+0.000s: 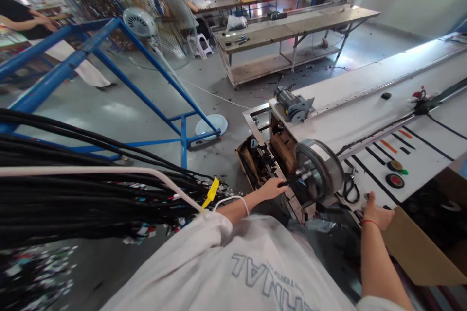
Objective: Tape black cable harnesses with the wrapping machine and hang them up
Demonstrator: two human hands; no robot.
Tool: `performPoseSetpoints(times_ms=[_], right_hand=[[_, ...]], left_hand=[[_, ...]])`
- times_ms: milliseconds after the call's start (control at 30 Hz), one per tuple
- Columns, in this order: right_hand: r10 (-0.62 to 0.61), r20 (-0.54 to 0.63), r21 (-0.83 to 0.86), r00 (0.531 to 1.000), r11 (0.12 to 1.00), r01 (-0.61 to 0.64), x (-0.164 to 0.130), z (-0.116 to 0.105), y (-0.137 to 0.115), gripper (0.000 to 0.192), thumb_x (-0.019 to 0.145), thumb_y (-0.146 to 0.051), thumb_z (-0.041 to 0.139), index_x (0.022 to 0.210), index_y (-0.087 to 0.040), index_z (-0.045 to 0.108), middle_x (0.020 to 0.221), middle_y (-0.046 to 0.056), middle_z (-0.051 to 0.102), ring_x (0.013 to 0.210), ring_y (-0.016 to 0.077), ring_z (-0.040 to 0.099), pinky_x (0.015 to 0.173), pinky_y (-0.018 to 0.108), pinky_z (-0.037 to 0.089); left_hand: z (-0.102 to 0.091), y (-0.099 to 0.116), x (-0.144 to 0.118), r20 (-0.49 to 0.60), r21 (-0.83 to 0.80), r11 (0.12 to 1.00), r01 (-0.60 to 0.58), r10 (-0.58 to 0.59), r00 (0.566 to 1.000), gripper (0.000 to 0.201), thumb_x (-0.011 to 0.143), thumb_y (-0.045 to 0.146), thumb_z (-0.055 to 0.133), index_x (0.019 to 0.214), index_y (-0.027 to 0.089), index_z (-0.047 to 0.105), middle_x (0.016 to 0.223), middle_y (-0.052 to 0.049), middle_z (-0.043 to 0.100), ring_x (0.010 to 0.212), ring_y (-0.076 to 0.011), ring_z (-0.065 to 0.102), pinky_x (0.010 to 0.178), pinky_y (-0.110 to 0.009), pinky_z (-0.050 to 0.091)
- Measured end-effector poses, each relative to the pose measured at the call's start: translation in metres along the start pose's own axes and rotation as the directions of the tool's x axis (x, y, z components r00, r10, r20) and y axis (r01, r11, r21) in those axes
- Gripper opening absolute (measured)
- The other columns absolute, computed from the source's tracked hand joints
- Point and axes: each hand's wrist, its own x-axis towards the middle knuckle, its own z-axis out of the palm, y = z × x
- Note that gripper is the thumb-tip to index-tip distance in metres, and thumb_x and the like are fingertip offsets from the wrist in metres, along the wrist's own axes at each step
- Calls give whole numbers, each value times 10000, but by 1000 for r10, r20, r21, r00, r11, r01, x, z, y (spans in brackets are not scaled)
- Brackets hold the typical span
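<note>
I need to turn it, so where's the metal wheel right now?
In the head view, right of centre: the metal wheel sits at the white table's near end, between the left hand and right hand.

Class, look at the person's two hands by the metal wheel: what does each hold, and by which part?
The left hand grips the dark crank handle of the metal wheel at its outer end. The right hand rests on the white table's edge; whether it holds anything cannot be told.

Left hand (272, 188) is gripping the thin black handle (292, 181) sticking out of the round grey metal drum (321, 169), right hand (377, 214) is resting on the white counter (365, 121) edge.
</note>
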Motion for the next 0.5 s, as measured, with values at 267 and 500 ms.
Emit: performPoseSetpoints(times_ms=[267,500], right_hand=[[-15,-22,-35,1000,999,14,4,5,2,848,796,-674,689,1307,-46,436,1228,318,529,1160,464,538,963,586,472],[13,-36,18,999,1000,-12,0,3,-1,828,796,-622,724,1324,-46,449,1290,287,525,1209,434,514,1023,532,435]], left_hand=[[13,-15,23,116,-17,1000,-2,4,993,247,868,373,572,800,156,668,733,-29,676,691,-159,592,665,-238,432],[-20,-90,-2,448,134,978,161,-204,870,201,681,331,725,584,178,639,490,49,547,506,-107,462,533,-209,367]])
